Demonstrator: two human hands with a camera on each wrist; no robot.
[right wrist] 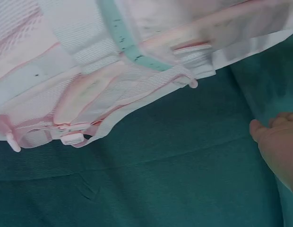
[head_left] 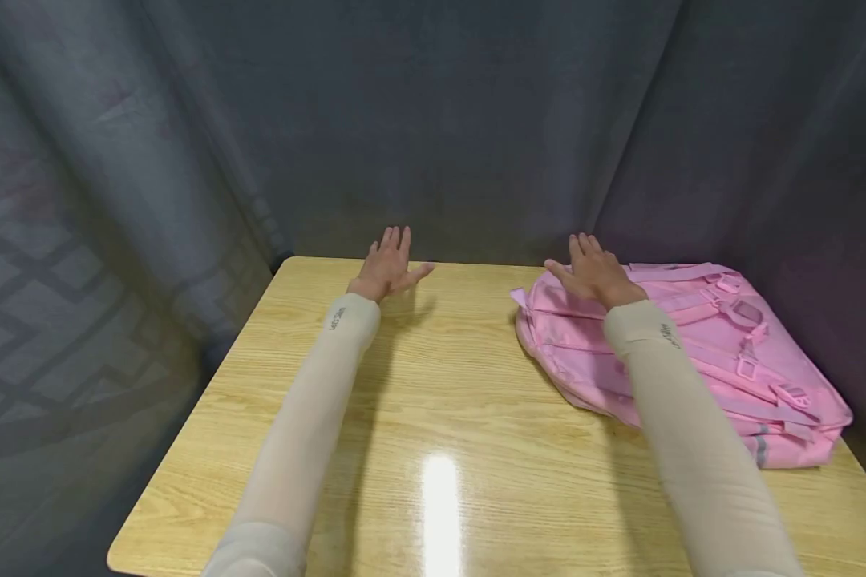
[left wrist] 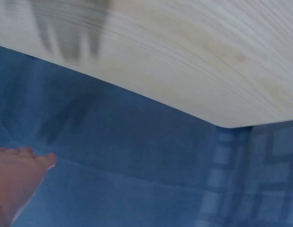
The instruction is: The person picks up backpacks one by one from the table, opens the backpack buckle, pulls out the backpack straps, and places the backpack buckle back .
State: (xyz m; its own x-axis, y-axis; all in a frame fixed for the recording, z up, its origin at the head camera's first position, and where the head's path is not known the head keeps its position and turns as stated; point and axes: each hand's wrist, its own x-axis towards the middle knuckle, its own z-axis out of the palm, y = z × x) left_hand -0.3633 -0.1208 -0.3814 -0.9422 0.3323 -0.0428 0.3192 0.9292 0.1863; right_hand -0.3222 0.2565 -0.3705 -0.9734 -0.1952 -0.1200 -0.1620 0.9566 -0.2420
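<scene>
My left hand (head_left: 387, 268) is held out over the far left part of the table, fingers straight and thumb spread, holding nothing. Its shadow falls on the wood, so it looks raised. The right hand (head_left: 593, 272) reaches out the same way above the near-left end of a pink backpack (head_left: 693, 336), with nothing in it. That backpack lies flat on the right side of the table, straps and buckles facing up. Part of it is hidden under the right forearm. In the wrist views the left hand (left wrist: 19, 179) and right hand (right wrist: 281, 146) each show only partly, at the frame's edge.
The light wooden table (head_left: 433, 385) has rounded corners and a bright glare streak near its front. Dark curtains (head_left: 433, 128) hang close behind it and at both sides. A patterned curtain (head_left: 79, 361) stands at the left.
</scene>
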